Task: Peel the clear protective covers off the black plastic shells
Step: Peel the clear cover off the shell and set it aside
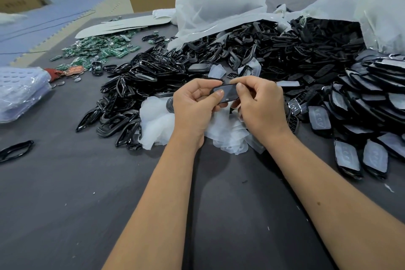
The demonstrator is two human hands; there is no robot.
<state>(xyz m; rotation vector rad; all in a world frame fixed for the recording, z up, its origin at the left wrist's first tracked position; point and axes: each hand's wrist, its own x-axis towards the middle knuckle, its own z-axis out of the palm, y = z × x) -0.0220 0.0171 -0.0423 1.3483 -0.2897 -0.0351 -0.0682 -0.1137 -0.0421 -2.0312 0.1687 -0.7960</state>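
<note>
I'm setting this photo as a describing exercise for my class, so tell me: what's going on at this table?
A person holds one black plastic shell above a grey table, pinching it with the left hand and right hand, apparently working at its clear cover. Peeled clear covers lie heaped just beneath. Shells still covered lie to the right, black frames to the left, and green circuit boards farther back.

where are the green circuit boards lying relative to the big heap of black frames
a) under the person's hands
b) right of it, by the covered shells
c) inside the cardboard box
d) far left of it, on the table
d: the green circuit boards lie on the grey table at far left, beyond the heap of black frames.
</note>
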